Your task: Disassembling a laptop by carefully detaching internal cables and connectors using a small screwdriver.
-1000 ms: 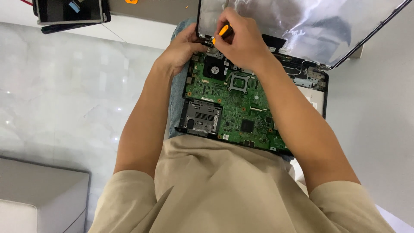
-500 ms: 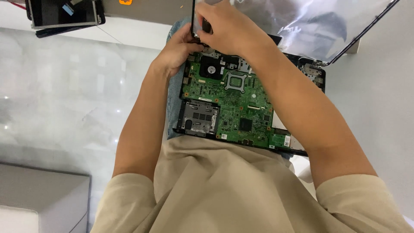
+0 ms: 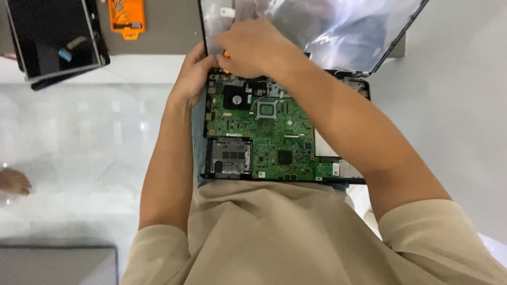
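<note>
Since half a second ago the view has tipped so that the laptop sits lower in the picture, and an orange tool case and more of a dark spare panel have come into sight at the top left. The right hand (image 3: 253,50) has dropped a little, from the panel's edge to the board's far left corner; the left hand has hardly shifted.

Nearest is the beige cloth shirt (image 3: 274,237), soft and creased, with both bare forearms reaching out from its sleeves. Just beyond its hem lies the green circuit board (image 3: 269,134), flat and rectangular, matte, dense with small chips, seated in a black plastic laptop base (image 3: 355,84). At the board's near left corner sits a grey metal card slot (image 3: 228,157); towards its far left, a dark square fan (image 3: 236,98).

The left hand (image 3: 193,79) clasps the board's far left edge, fingers curled round the base. The right hand is bunched closed just right of it, over the board's far left corner, pinching a tool of which only a bit of orange handle (image 3: 226,54) shows; the tip is hidden.

Beyond the board rises the opened lid, lined with crinkled silver foil (image 3: 317,26). Far left of the board, on the glossy white marble floor (image 3: 79,137), lie the black panel (image 3: 53,39) and the orange tool case (image 3: 127,17).
</note>
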